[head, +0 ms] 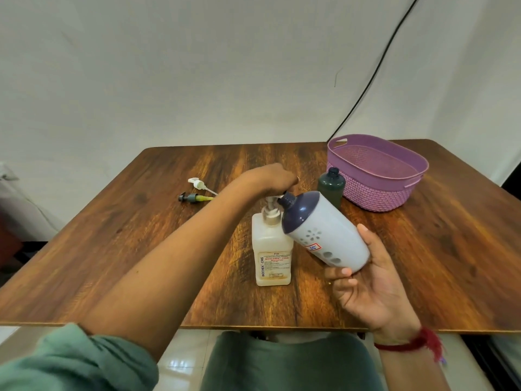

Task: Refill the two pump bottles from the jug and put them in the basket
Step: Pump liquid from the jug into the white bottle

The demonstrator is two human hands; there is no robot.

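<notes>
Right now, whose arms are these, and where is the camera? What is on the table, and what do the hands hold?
These are a person's own arms, not a machine. The camera sits on their head, so you see what they see. The left hand rests on the pump of the cream square plastic jug, standing on the brown wooden table. The right hand holds a white plastic bottle with a dark purple top, tilted toward that pump. A dark green bottle stands beside the purple plastic basket. Further left lie a loose white pump head and a grey pump head with a yellow tube.

Black cable (377,71) crosses the white wall (197,66) behind a wooden table (112,221).
</notes>
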